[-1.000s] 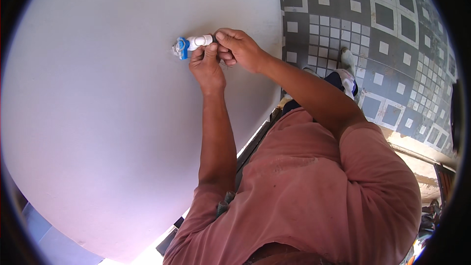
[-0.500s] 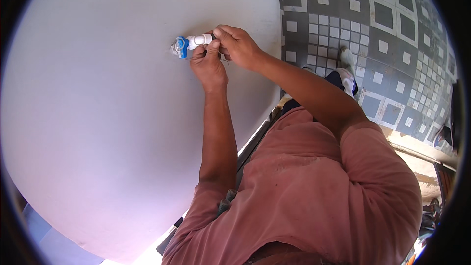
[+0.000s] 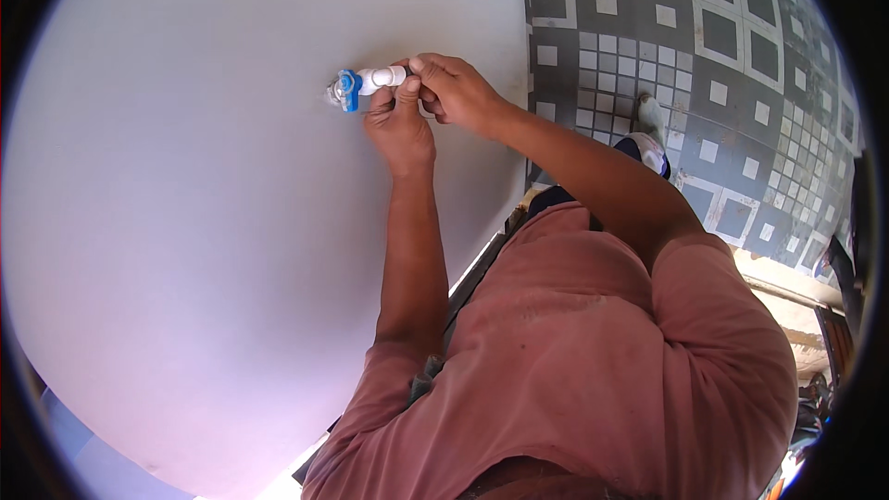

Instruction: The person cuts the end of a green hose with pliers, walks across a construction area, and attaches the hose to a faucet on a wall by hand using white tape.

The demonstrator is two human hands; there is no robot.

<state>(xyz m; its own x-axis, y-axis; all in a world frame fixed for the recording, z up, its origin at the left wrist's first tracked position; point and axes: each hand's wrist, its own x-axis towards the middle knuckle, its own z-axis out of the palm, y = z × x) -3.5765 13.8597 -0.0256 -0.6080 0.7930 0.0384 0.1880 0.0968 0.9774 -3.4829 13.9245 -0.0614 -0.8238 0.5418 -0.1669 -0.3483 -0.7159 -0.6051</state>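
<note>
A white plastic tap [image 3: 380,79] with a blue handle [image 3: 349,91] juts out from a pale, smooth wall. My left hand [image 3: 401,134] is closed at the tap's outlet end, its thumb up against the mouth and its fingers partly hidden beneath. Pinched together at the same end are the thumb and fingers of my right hand [image 3: 458,93]. Something small and dark shows between the fingertips there; I cannot tell what it is. A thin dark strand shows below the fingers.
The pale wall [image 3: 213,222] fills the left side. Patterned grey and white floor tiles [image 3: 667,14] lie at the right, with a foot [image 3: 651,116] on them. Dark items [image 3: 815,407] show at the lower right rim.
Both hands stay at the tap's outlet. My right hand has turned slightly and dipped a little; the left has barely shifted. The view has moved a little.
</note>
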